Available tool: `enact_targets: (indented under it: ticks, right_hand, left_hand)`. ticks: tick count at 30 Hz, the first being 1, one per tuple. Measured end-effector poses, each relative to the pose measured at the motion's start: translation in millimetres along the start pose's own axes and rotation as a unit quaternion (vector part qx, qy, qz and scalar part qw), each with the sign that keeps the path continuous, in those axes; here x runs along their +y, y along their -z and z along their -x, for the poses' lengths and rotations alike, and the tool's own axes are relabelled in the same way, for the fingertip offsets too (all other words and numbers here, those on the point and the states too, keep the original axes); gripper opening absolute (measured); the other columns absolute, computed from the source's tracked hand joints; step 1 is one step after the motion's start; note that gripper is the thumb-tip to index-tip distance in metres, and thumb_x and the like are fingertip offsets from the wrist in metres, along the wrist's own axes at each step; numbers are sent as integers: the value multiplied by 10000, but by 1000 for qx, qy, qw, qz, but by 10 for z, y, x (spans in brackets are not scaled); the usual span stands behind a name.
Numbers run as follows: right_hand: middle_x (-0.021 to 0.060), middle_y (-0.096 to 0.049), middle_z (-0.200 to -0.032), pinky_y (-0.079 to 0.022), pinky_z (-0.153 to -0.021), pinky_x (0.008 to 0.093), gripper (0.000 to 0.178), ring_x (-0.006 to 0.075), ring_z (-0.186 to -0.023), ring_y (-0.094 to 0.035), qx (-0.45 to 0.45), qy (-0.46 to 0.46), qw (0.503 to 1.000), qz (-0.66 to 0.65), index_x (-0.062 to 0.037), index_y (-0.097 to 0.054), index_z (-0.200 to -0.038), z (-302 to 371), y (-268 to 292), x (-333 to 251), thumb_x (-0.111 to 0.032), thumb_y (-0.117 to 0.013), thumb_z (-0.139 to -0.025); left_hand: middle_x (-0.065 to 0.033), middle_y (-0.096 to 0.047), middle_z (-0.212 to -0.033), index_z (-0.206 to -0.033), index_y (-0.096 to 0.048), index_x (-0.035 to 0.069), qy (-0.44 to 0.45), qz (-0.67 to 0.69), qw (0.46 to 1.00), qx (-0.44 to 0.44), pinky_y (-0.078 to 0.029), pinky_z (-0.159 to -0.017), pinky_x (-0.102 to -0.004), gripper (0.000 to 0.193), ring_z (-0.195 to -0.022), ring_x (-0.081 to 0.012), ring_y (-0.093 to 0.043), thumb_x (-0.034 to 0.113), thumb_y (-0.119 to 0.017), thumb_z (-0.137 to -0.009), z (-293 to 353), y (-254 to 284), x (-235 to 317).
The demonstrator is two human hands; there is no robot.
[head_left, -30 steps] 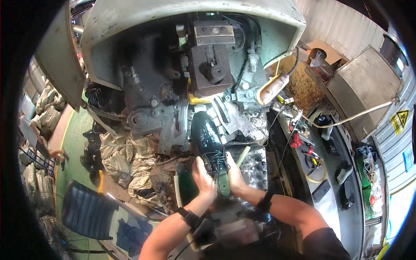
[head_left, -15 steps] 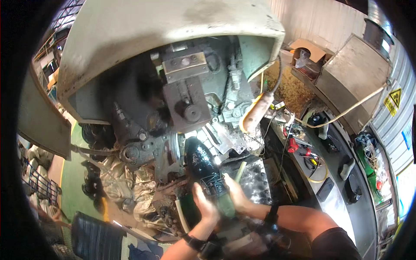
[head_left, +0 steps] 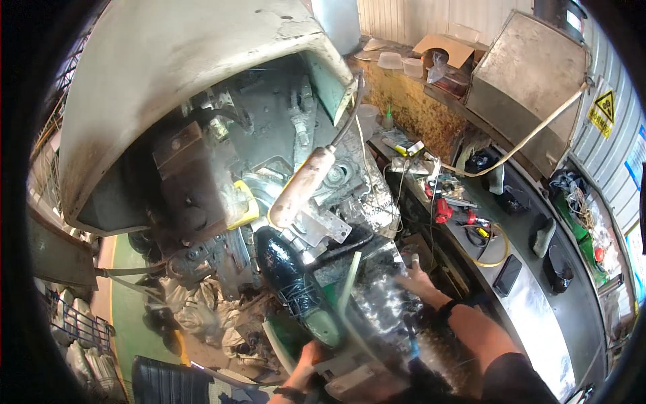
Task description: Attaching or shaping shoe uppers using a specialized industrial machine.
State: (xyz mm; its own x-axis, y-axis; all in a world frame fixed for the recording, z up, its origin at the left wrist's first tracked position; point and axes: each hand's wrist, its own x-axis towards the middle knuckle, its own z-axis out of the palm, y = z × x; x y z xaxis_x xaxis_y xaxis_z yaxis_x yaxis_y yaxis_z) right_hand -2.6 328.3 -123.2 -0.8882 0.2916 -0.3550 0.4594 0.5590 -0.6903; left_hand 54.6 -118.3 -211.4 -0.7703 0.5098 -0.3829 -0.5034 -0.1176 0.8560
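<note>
A glossy black lace-up shoe (head_left: pixel 286 269) sits on a green shoe last (head_left: pixel 321 326), its toe pointing up and left at the machine's metal parts. Close below the heel end is my left hand (head_left: pixel 307 360). Most of its fingers are hidden, so I cannot tell whether it grips the last. Off to the right, my right hand (head_left: pixel 418 281) is over a scuffed metal plate (head_left: pixel 383 286), apart from the shoe. Its fingers are spread, one pointing upward, and nothing shows in them. Between shoe and right hand stands a pale strip (head_left: pixel 350 279).
Above hangs a large pale machine hood (head_left: pixel 202 40). A dirty lamp-like handle (head_left: pixel 303 185) dangles from a cable near the shoe's toe. On the right bench are a red tool (head_left: pixel 442 210), a phone (head_left: pixel 507 275) and dark shoe parts (head_left: pixel 558 269). Crumpled cloth (head_left: pixel 195 299) lies left.
Both hands held the shoe's sides earlier. My right hand has left it and moved right; my left slid down below the heel. The view has swung right.
</note>
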Motion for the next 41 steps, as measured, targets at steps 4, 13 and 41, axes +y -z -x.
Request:
enact_targets:
  ticks: [4,13,41]
  right_hand:
    - [176,-620,-1274,-513,-895,320,1063,204,-1077,-628,-34,-22,951,-305,68,-77,-1516,49,-534,-311,-235,-797,-795]
    - [96,-708,-977,-522,-768,289,560,145,-831,-639,177,119,923,-321,23,-417,-1417,401,79,-120,-93,-648,-920]
    - [190,-215,-1603,-131,-1211,483,904,336,-1499,-165,217,347,888,-209,20,-259,-1517,4074,915,508,-428,-707,-871]
  left_hand:
    - [-149,-649,-1114,-1255,-568,25,-46,-201,977,49,-525,-839,-350,521,-1021,-281,-647,187,-707,-780,450,75,65]
    - [-93,-718,-877,-925,-737,35,-70,-475,859,178,-544,-788,-345,421,-822,-240,-690,267,-891,-609,1657,-1161,1799]
    - [-155,-644,-1246,-1378,-499,5,-112,94,985,-94,-547,-934,-421,679,-1123,-313,-645,352,-745,-849,575,-4399,1888]
